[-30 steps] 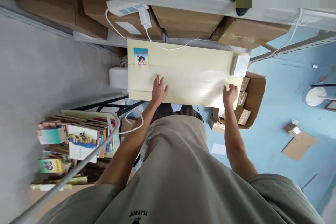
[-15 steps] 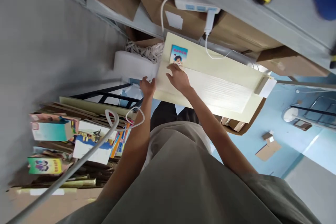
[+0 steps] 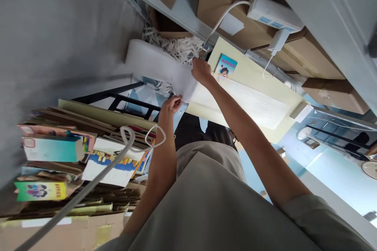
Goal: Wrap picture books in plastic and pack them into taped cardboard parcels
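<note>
A white roll of packing sheet (image 3: pixel 147 60) stands at the left end of a cream board, and its loose sheet (image 3: pixel 184 80) runs onto the board. My left hand (image 3: pixel 172 104) is closed at the sheet's near edge, fingers curled. At the far edge my right hand (image 3: pixel 202 70) is also closed on the sheet, its fingertips partly hidden. On the cream board (image 3: pixel 250 68) lies a small blue booklet (image 3: pixel 226 64) with a cartoon figure, just right of my right hand. A long white strip with faint lines (image 3: pixel 253 98) covers the middle of the board.
Shredded paper (image 3: pixel 179 45) fills the area behind the roll. A white power strip (image 3: pixel 275 13) hangs by cardboard boxes (image 3: pixel 312 55) on the shelf. Booklets and folded cardboard (image 3: pixel 53 149) are stacked at left, with a grey pole (image 3: pixel 79 196) crossing in front.
My right hand has left the booklet and moved to the far edge of the packing sheet, now closed. My left hand stays at the near edge. The view has shifted and turned.
</note>
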The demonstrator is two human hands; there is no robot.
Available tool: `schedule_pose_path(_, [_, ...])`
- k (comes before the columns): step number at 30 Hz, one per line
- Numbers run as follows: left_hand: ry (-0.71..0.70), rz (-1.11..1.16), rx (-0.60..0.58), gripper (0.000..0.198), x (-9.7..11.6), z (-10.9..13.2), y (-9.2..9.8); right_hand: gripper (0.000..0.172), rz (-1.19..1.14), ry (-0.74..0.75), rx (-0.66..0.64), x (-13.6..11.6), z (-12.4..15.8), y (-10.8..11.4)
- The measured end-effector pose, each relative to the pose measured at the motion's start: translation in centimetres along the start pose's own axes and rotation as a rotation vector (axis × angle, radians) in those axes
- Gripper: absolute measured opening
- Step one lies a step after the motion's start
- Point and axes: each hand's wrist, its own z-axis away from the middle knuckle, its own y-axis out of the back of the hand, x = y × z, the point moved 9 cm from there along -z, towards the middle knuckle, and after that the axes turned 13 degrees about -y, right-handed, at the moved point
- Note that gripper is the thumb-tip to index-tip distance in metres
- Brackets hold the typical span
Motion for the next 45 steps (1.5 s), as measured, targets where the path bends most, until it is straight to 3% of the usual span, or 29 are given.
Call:
schedule_pose_path(4, [0.065,0.294,-0.042,0.023,0.5,3.3,1.9,0.041,-0.089,0.014,-0.032,1.6,0.9,2.3])
schedule_pose_path(6, [0.108,0.36,-0.117,0.028,0.5,4.8,1.5,0.044,-0.164,0.02,-0.049,2.7,1.2,3.1])
schedule_pose_path(10, [0.211,0.273,-0.24,0.025,0.0,6.0,-0.7,0.041,-0.259,0.001,-0.028,4.7,1.9,3.7])
schedule_pose_path(13, [0.244,0.061,-0.315,0.03,-0.1,5.9,-2.0,0.044,-0.277,0.024,0.062,5.7,4.0,4.5])
schedule_pose_path(15, [0.186,-0.226,-0.277,0.039,0.8,5.1,-1.2,0.047,-0.29,0.022,0.146,7.3,6.6,5.0])
schedule_pose_path(18, [-0.157,-0.687,-0.092,0.044,5.9,3.5,-0.3,0.045,-0.327,-0.038,0.272,11.9,11.9,4.4])
schedule_pose_path(20, [-0.48,-0.825,-0.05,0.043,10.3,3.3,-3.0,0.046,-0.329,-0.115,0.33,16.0,15.6,2.3])
schedule_pose_path(23, [-0.829,-0.905,-0.16,0.037,14.4,4.3,-11.2,0.058,-0.288,-0.264,0.362,21.9,20.1,-2.8])
schedule_pose_path(26, [-0.95,-1.083,-0.193,0.047,15.7,5.1,-19.6,0.068,-0.288,-0.372,0.334,25.8,22.7,-8.1])
schedule_pose_path(28, [-0.924,-1.179,-0.136,0.056,15.8,4.9,-23.3,0.068,-0.317,-0.395,0.321,27.0,23.6,-10.7])
schedule_pose_path(31, [-0.821,-1.266,-0.051,0.062,15.8,3.9,-25.9,0.063,-0.38,-0.396,0.324,27.4,24.3,-12.8])
schedule_pose_path(33, [-0.808,-1.316,-0.062,0.05,16.2,3.4,-26.7,0.063,-0.423,-0.4,0.314,27.2,24.5,-13.4])
schedule_pose_path(36, [-0.972,-1.345,-0.175,0.023,17.0,4.8,-27.9,0.064,-0.48,-0.395,0.277,26.7,24.4,-13.5])
schedule_pose_path(39, [-1.251,-1.268,-0.315,0.011,16.7,9.9,-29.0,0.062,-0.57,-0.353,0.247,26.7,24.2,-12.7])
schedule_pose_path(41, [-1.391,-1.235,-0.412,0.012,15.0,14.6,-30.0,0.064,-0.679,-0.315,0.238,27.9,23.9,-11.8])
schedule_pose_path(43, [-1.444,-1.222,-0.489,0.012,12.1,19.0,-31.5,0.068,-0.806,-0.294,0.277,31.2,23.8,-10.5])
schedule_pose_path(45, [-1.397,-1.144,-0.568,0.007,8.4,22.0,-33.8,0.065,-0.9,-0.335,0.397,37.1,24.2,-9.1])
